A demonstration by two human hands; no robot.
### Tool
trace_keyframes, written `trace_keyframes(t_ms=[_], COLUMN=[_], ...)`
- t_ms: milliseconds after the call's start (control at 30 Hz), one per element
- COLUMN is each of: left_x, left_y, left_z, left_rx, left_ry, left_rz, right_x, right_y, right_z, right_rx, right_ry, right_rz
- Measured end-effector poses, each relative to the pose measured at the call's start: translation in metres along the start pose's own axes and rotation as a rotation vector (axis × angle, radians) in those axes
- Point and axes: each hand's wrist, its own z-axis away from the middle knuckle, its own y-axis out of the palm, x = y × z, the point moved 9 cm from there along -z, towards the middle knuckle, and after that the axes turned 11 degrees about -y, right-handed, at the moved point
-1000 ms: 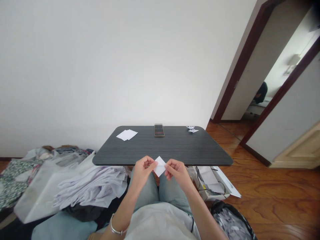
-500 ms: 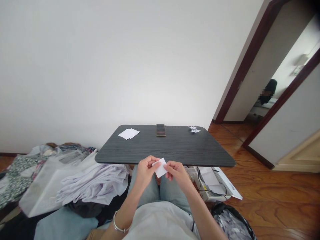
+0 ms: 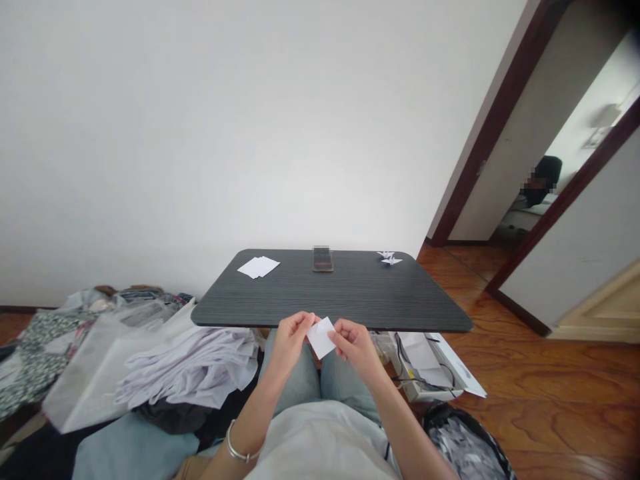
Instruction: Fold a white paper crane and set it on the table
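A small square of white paper [image 3: 321, 339] is held between my two hands, just off the table's near edge and above my lap. My left hand [image 3: 294, 335] pinches its upper left side between thumb and fingers. At the right corner my right hand [image 3: 353, 339] grips it, thumb on top and the other fingers curled. On the far right of the dark table [image 3: 310, 297] sit two white folded paper cranes [image 3: 391, 261]. Several white paper sheets [image 3: 259, 267] lie overlapped at the far left of the table.
A phone [image 3: 323, 259] stands propped at the table's back middle. Clothes [image 3: 195, 367] are heaped on the left. Right of my legs are a white box with cables [image 3: 425, 373] and a black bag of paper scraps [image 3: 465, 447]. A person [image 3: 543, 180] shows through the doorway.
My left thumb has slid back off the paper's face toward its upper left edge, so more of the square shows. My right hand keeps its hold.
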Motion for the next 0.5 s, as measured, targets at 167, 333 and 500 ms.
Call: trace_keyframes(t_ms=[167,333,500], left_x=[0.002,-0.003,-0.009], left_y=[0.004,0.005,0.009], left_z=[0.001,0.003,0.008], left_rx=[0.055,0.077,0.072], left_ry=[-0.045,-0.020,-0.019], left_rz=[-0.019,-0.047,-0.031], right_x=[0.005,0.006,0.003], right_y=[-0.002,0.001,0.005], right_z=[0.000,0.001,0.002], right_rx=[-0.007,0.010,0.016], right_ry=[-0.005,0.013,0.019], right_rz=[0.005,-0.026,-0.086])
